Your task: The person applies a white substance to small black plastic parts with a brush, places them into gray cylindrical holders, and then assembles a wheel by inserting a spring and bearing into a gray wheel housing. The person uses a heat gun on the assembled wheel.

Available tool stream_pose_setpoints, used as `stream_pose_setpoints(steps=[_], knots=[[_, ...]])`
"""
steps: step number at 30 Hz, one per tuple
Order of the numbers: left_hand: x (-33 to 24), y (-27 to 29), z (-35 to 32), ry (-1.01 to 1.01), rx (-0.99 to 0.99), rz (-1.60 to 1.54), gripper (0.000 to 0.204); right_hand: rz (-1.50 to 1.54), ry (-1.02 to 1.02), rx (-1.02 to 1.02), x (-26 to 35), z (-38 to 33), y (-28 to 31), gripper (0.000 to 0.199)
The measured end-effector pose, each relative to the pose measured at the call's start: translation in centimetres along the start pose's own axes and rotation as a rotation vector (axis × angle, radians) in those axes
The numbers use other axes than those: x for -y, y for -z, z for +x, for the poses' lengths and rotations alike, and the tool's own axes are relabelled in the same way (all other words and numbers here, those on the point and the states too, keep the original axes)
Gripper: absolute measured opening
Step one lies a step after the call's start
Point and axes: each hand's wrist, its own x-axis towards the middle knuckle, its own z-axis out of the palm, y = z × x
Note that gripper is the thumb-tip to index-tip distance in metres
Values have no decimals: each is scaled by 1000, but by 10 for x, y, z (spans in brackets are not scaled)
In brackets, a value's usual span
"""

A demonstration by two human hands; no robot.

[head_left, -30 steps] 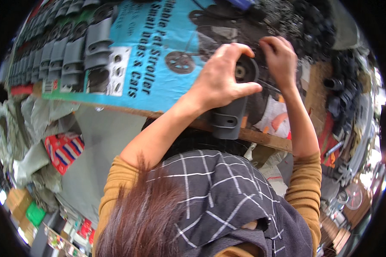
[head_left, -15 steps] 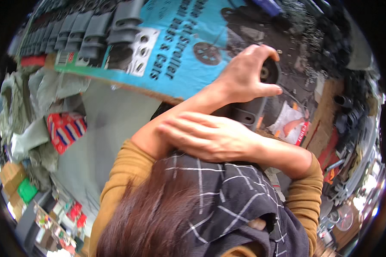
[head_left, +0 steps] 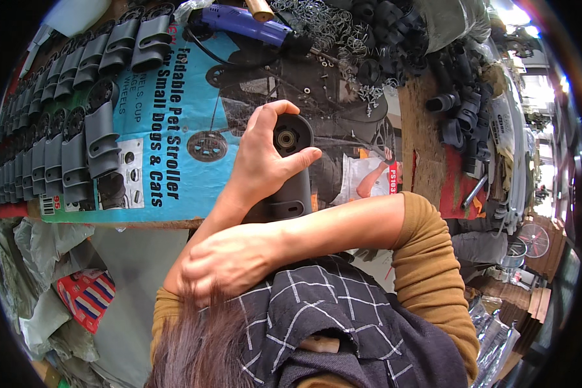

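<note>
The left hand [head_left: 262, 161] is closed around a black plastic housing [head_left: 291, 187], held just above the near edge of the bench [head_left: 427, 142], over the blue printed cardboard sheet [head_left: 168, 129] that covers it. The housing's long axis runs from the near edge toward the far one, with its round end and the metal bearing hole [head_left: 286, 139] farthest from the person. The fingers curl over that round end from the left and the thumb presses across below the hole, so the part sits in the palm. The right hand [head_left: 239, 255] is well short of it, lying loosely open on dark hair [head_left: 200, 343] and holding nothing. Its forearm crosses below the housing's lower end. Grey plastic parts [head_left: 77, 129] stand in rows along the bench's left edge, and a blue power drill [head_left: 246, 21] lies at the far edge.
</note>
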Motion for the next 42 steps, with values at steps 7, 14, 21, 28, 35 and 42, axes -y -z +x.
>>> stream_pose_setpoints(steps=[7, 14, 21, 28, 35, 42], knots=[[1, 0, -1, 6, -3, 4, 62, -378, -133, 231, 1, -39, 41, 15], [0, 3, 2, -56, 3, -24, 58, 159, -1441, -687, -5, -98, 103, 21], [1, -1, 3, -75, 13, 80, 58, 753, -1545, -802, -14, -126, 97, 33], [-5, 5, 7, -58, 90, 92, 53, 729, -1628, -738, -15, -116, 108, 31], [0, 7, 7, -59, 168, 68, 56, 786, -1594, -702, -17, -125, 101, 33], [-6, 9, 9, 203, 224, 1, 57, 741, -1567, -689, -23, -131, 103, 32]])
